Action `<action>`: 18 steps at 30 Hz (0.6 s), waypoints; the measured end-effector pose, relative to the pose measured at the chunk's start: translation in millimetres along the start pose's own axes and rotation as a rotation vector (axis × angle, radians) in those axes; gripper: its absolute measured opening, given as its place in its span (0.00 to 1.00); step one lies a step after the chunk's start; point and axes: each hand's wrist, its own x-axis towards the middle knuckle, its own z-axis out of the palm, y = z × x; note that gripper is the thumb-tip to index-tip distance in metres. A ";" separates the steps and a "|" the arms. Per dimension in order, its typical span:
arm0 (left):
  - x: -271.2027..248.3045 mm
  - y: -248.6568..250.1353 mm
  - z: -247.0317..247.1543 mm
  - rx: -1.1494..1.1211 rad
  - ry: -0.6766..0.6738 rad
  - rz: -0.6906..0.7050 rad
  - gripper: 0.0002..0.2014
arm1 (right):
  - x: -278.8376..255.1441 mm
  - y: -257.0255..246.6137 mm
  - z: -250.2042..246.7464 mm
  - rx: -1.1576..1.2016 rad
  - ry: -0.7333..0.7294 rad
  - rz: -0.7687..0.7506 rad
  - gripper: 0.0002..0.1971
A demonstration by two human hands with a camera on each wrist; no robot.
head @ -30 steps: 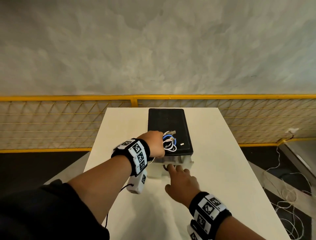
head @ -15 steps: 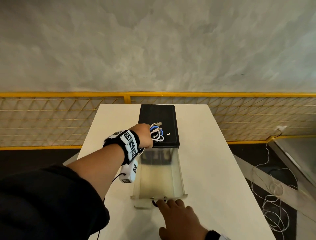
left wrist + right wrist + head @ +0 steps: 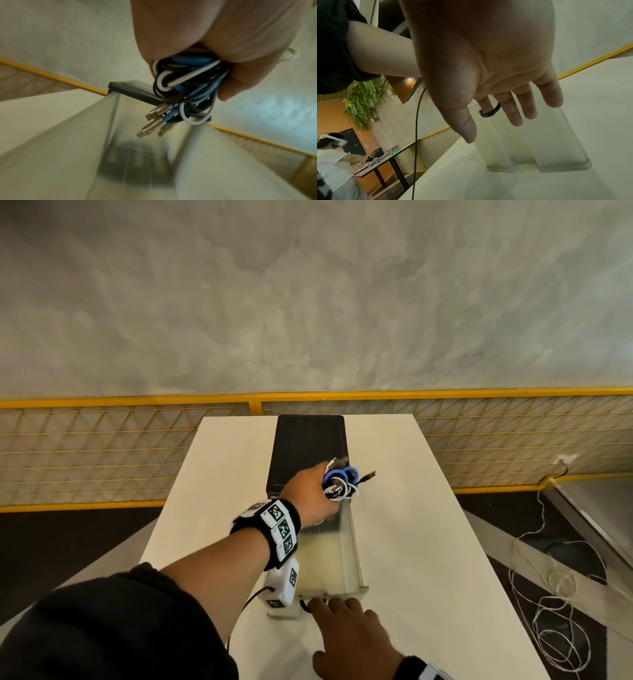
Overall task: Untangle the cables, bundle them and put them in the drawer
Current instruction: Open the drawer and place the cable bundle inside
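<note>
Left hand (image 3: 308, 494) grips the bundled cables (image 3: 340, 482) over the open drawer (image 3: 352, 546); right hand (image 3: 352, 642), otherwise slack, seemingly hooks its ring pull (image 3: 489, 111); stowing remains.

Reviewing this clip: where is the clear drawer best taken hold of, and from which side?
By the black ring pull in the middle of the front panel of the drawer, from the near side, one finger hooked through. The clear walls are smooth, with no other handle showing. The index finger of the right hand sits in that ring.
</note>
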 end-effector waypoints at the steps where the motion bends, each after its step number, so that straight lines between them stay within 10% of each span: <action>1: -0.2 -2.8 1.8 0.044 -0.037 0.018 0.33 | 0.2 0.2 0.4 0.003 -0.001 -0.002 0.34; 6: -4.9 -22.9 9.6 0.377 -0.181 0.013 0.17 | 3.4 3.1 0.2 -0.006 -0.014 -0.007 0.33; 18: 22.5 -12.7 11.2 0.615 -0.309 -0.001 0.18 | 8.6 6.7 6.5 -0.019 0.039 -0.037 0.32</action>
